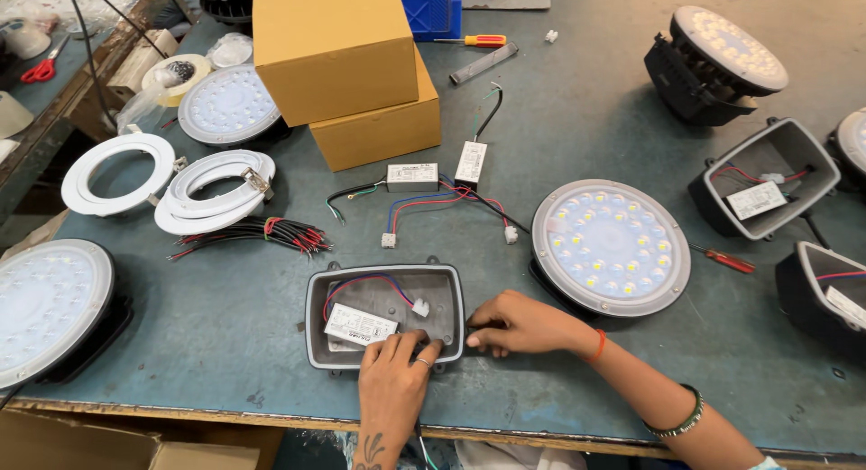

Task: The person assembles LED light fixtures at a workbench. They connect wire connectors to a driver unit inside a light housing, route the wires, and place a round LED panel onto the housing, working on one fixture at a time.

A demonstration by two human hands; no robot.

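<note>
An open grey rectangular metal housing [446, 294] lies near the front edge of the bench, holding a small white driver box [358, 325] and red and blue wires with a white connector [420, 308]. My left hand [393, 382] rests on the housing's near rim, fingers touching the driver box. My right hand [516, 324] presses against the housing's right side, fingertips pinched at its edge. What the fingertips pinch is hidden.
A round LED lamp [611, 245] lies just right of my hands, with a red screwdriver [724, 258] beyond it. Two loose drivers [412, 176] with wires, a wire bundle [271, 233], white rings [119, 171], two cardboard boxes [336, 46] and more housings [765, 175] surround them.
</note>
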